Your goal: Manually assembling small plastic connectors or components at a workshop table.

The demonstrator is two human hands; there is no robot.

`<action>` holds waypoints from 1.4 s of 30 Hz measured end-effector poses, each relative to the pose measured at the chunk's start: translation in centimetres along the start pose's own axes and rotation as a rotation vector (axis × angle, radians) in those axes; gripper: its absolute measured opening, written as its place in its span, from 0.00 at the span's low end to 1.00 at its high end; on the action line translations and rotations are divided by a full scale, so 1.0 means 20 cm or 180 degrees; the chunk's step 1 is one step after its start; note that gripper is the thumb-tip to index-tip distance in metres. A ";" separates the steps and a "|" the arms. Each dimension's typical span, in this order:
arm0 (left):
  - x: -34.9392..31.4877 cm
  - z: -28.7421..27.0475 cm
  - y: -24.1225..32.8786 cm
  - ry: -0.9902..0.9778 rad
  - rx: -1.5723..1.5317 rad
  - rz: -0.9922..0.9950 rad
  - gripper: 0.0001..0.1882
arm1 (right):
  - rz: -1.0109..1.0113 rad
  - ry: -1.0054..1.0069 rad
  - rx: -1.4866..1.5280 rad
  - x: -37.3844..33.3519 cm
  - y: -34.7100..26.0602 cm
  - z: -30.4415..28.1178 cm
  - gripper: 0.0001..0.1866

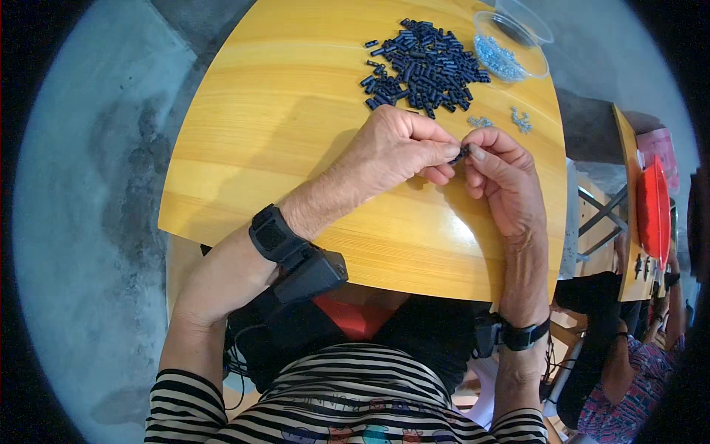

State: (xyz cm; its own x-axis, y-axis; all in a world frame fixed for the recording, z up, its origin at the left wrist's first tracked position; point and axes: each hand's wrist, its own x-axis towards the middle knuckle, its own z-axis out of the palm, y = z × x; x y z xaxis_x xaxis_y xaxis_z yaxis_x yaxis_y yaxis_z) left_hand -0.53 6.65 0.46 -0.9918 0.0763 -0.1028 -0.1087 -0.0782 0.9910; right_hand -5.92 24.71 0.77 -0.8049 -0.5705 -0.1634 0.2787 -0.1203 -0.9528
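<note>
L fingers (450,152), R fingers (478,154) on 1 blk pc (463,152), 2 bead clusters (521,120)

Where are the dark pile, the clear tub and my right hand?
Dark pile (429,68): head view, middle of the heap.
Clear tub (534,65): head view, bare right side.
Right hand (509,179): head view, middle of the hand.

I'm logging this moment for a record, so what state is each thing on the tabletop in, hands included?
Left hand: pinching a small dark piece
Right hand: pinching at the same piece
Dark pieces: heaped loosely, some scattered at the edge
Clear tub: open, partly filled with pale blue beads
Small pale bits: loose, in two clusters
</note>
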 end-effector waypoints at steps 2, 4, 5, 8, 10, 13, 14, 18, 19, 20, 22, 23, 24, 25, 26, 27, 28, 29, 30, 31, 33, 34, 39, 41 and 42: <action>0.00 0.00 0.01 -0.0073 -0.0008 -0.0087 0.11 | 0.0001 0.0032 0.0054 0.00 0.00 0.00 0.05; 0.00 0.00 0.00 -0.0107 -0.0077 -0.0087 0.12 | -0.0017 0.0028 0.0063 -0.01 0.00 0.00 0.05; 0.00 0.00 0.00 -0.0144 -0.0149 -0.0087 0.13 | -0.0034 0.0028 0.0070 -0.01 0.00 0.00 0.05; 0.01 -0.02 0.00 -0.0215 -0.0419 -0.0225 0.15 | -0.0041 -0.0005 0.0096 -0.01 0.01 0.00 0.05; 0.01 -0.02 -0.02 -0.0225 -0.0547 -0.0255 0.16 | -0.0054 0.0025 0.0039 -0.01 0.01 0.00 0.05; 0.02 -0.02 -0.01 -0.0256 -0.0697 -0.0303 0.17 | -0.0092 0.0020 -0.0050 -0.01 0.01 0.00 0.05; 0.02 -0.02 -0.01 -0.0276 -0.0721 -0.0320 0.17 | -0.0115 -0.0014 -0.0083 -0.01 0.01 0.00 0.06; 0.01 -0.02 0.00 -0.0309 -0.0746 -0.0399 0.14 | -0.0084 -0.0004 -0.0100 -0.02 0.00 0.00 0.06; 0.01 -0.02 0.00 -0.0376 -0.0760 -0.0344 0.13 | -0.0074 -0.0011 -0.0141 -0.02 0.00 0.00 0.06; 0.01 -0.01 -0.01 -0.0443 -0.0773 -0.0290 0.12 | -0.0064 -0.0017 -0.0182 -0.02 0.00 0.00 0.06; 0.01 -0.02 0.00 -0.0443 -0.0719 -0.0299 0.12 | -0.0056 -0.0012 -0.0219 -0.02 -0.01 0.00 0.05; 0.01 -0.02 0.00 -0.0446 -0.0668 -0.0309 0.11 | -0.0047 -0.0005 -0.0258 -0.02 -0.01 0.01 0.05; 0.01 -0.02 0.00 -0.0448 -0.0668 -0.0309 0.11 | -0.0048 -0.0004 -0.0258 -0.02 -0.01 0.00 0.05; 0.00 -0.02 0.01 -0.0437 -0.0540 -0.0300 0.11 | -0.0053 -0.0012 -0.0295 -0.02 0.00 0.00 0.05; 0.00 -0.01 0.01 -0.0426 -0.0412 -0.0292 0.11 | -0.0058 -0.0021 -0.0333 -0.02 0.00 0.00 0.05; 0.00 -0.01 0.02 -0.0426 -0.0412 -0.0293 0.11 | -0.0058 -0.0020 -0.0332 -0.02 0.00 0.00 0.05; -0.01 -0.01 0.03 -0.0374 -0.0275 -0.0288 0.11 | -0.0042 -0.0018 -0.0322 -0.02 0.00 0.00 0.05; -0.01 0.00 0.03 -0.0322 -0.0139 -0.0283 0.11 | -0.0027 -0.0016 -0.0312 -0.02 0.00 0.00 0.05; -0.01 0.00 0.03 -0.0323 -0.0139 -0.0283 0.11 | -0.0027 -0.0015 -0.0313 -0.02 0.00 0.00 0.05; -0.01 0.00 0.03 -0.0287 -0.0097 -0.0251 0.11 | -0.0028 0.0009 -0.0294 -0.02 0.00 0.01 0.05; -0.01 0.01 0.03 -0.0251 -0.0055 -0.0220 0.11 | -0.0027 0.0032 -0.0274 -0.02 -0.01 0.01 0.05; -0.01 0.01 0.03 -0.0249 -0.0025 -0.0197 0.12 | -0.0049 0.0007 -0.0189 -0.02 -0.01 0.00 0.06; -0.02 0.00 0.03 -0.0278 -0.0094 -0.0218 0.12 | -0.0147 0.0018 -0.0023 -0.02 -0.01 0.00 0.07; -0.01 0.00 0.02 -0.0404 -0.0248 -0.0250 0.11 | -0.0294 -0.0121 -0.0283 -0.02 -0.01 -0.01 0.08; -0.01 0.00 0.02 -0.0403 -0.0248 -0.0252 0.11 | -0.0292 -0.0122 -0.0282 -0.02 -0.01 0.00 0.08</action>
State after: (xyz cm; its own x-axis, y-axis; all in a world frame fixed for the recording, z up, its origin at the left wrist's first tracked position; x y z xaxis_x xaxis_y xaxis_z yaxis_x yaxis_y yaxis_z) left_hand -0.40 6.58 0.90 -0.9640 0.2096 -0.1636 -0.1958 -0.1436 0.9701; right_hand -5.68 25.06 1.05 -0.8039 -0.5911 -0.0662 0.1561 -0.1022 -0.9824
